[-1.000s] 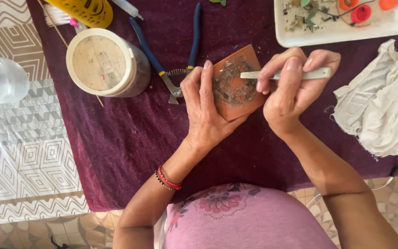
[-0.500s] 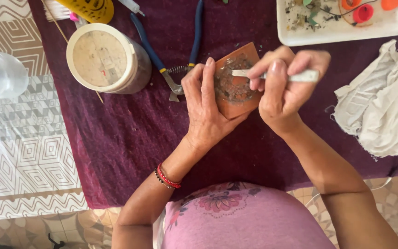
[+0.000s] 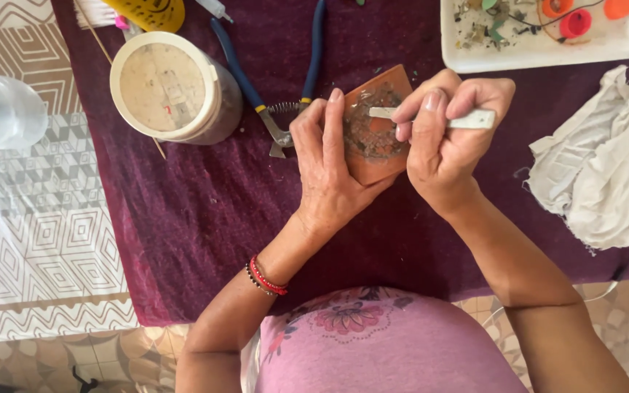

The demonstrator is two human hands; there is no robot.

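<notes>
The right hand [image 3: 449, 142] is curled tight around a flat white tool [image 3: 431, 118], its tip on the orange tile [image 3: 376, 127] (mottled with grey). The left hand [image 3: 329, 171] cups that tile's edge above the maroon cloth [image 3: 205, 218], blue-handled pliers [image 3: 271, 87] just beside.

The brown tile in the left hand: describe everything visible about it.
The brown tile is a flat, roughly square slab, terracotta-coloured, like fired clay. Its upper face carries a round, dark, grainy patch with pale flecks. It sits tilted, one corner pointing away from the person, above the maroon cloth. The left hand grips its left edge, fingers lying along that side. The right hand covers its right edge and holds a slim pale tool whose tip rests on the patch. Its underside is hidden.
</notes>
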